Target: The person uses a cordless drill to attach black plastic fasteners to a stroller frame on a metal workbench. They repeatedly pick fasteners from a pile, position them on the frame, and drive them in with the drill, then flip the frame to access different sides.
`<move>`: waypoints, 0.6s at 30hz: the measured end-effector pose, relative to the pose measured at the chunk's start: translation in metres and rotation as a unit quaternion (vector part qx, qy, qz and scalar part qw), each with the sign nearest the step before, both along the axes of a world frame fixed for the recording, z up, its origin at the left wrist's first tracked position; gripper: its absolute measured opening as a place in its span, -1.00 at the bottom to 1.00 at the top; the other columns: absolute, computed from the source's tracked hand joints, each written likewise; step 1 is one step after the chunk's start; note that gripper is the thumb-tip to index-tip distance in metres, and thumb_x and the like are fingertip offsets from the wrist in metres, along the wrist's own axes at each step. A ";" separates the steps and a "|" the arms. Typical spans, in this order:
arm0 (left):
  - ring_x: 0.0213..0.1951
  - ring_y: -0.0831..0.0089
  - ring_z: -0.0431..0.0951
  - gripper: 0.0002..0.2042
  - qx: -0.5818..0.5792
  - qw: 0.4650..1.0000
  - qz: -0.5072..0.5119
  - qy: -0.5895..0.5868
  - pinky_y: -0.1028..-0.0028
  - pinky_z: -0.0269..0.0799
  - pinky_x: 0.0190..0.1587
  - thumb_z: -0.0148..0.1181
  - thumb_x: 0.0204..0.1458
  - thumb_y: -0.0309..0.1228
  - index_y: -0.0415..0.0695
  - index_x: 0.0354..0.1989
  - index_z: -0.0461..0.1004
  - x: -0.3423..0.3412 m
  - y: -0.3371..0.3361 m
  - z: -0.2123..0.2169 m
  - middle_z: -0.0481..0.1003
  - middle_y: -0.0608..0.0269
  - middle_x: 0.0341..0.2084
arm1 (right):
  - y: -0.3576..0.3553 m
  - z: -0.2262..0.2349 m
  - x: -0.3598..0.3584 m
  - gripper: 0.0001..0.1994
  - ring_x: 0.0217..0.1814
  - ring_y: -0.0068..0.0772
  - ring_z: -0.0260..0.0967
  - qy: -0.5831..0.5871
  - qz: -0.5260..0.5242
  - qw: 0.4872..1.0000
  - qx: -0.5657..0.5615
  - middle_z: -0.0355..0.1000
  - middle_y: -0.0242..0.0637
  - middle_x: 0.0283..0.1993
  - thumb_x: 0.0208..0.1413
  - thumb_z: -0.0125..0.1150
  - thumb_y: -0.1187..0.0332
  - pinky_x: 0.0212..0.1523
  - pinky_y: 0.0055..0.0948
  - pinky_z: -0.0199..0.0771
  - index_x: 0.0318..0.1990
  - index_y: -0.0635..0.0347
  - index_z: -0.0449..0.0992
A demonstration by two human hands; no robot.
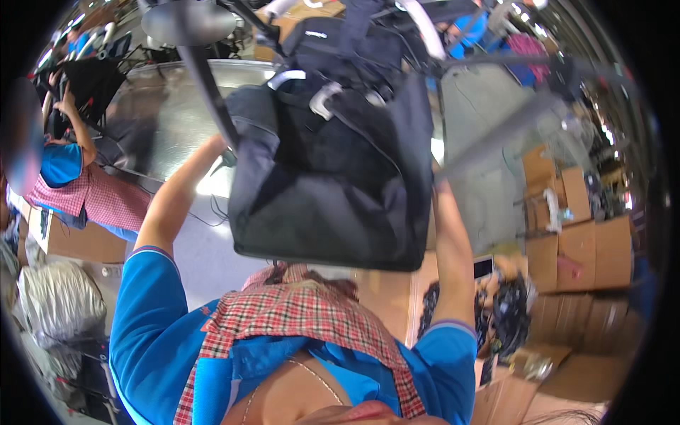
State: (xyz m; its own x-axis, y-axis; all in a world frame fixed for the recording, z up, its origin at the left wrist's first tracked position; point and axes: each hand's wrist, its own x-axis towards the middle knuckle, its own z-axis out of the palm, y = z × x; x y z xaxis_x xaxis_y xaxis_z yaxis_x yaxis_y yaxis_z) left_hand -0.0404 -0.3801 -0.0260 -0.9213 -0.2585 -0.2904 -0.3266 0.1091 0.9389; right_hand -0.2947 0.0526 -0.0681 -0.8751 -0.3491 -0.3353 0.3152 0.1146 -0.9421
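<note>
A black fabric stroller seat [333, 205] on a tubular frame fills the middle of the view, just in front of my chest. Dark frame tubes [205, 92] run along its left side, and a blurred grey tube [496, 134] slants off to the right. A pale plastic buckle [324, 100] lies on the fabric near the top. My left forearm [185, 177] reaches up to the left edge of the seat, and my right forearm [453, 241] to its right edge. Behind the fabric and tubes, the fingers of both hands are hidden, so their grip cannot be made out.
A shiny metal-topped table [163, 92] stands beyond the stroller. At the left a co-worker in a checked apron [106, 202] handles another dark stroller [99, 88]. Cardboard boxes [581, 255] are stacked at the right, near black plastic bags [511, 312]. A pale sack [60, 301] sits at lower left.
</note>
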 end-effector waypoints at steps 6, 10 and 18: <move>-0.52 0.32 0.48 -0.69 0.079 0.987 0.123 -0.065 0.31 0.44 -0.49 0.21 0.04 -0.22 -0.14 -0.16 0.34 0.076 -0.001 -0.048 0.45 0.15 -0.49 | 0.134 0.015 0.049 -0.55 -0.05 -0.39 0.48 0.099 0.095 0.990 0.031 0.49 -0.22 0.03 0.27 0.04 0.11 -0.03 -0.33 0.52 0.17 0.23 0.36; -0.61 0.30 0.49 -0.66 0.195 0.911 0.190 -0.309 0.29 0.45 -0.58 0.24 0.03 -0.20 -0.15 -0.18 0.31 0.167 0.033 -0.151 0.44 0.14 -0.56 | 0.307 0.029 0.102 -0.59 -0.11 -0.48 0.47 0.182 -0.020 0.970 0.158 0.54 -0.27 -0.12 0.25 0.11 0.11 -0.06 -0.49 0.48 0.04 0.28 0.48; -0.73 0.43 0.44 -0.54 0.163 0.932 -0.092 -0.311 0.49 0.38 -0.72 0.24 0.06 -0.15 -0.05 0.05 0.25 0.135 0.246 -0.177 0.41 0.24 -0.62 | 0.399 -0.119 0.205 -0.88 -0.26 -0.34 0.56 0.223 -0.087 0.886 0.397 0.57 -0.14 -0.33 0.01 0.28 0.41 -0.21 -0.45 0.51 -0.27 0.17 0.60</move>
State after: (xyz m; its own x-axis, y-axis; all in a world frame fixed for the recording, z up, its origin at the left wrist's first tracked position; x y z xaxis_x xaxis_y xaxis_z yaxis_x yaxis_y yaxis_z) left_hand 0.0950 -0.1336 -0.2034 -0.5693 0.0818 -0.8180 -0.8220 -0.0404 0.5680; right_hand -0.0894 0.4512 -0.1866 -0.9997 -0.0042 -0.0226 0.0107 0.7832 -0.6217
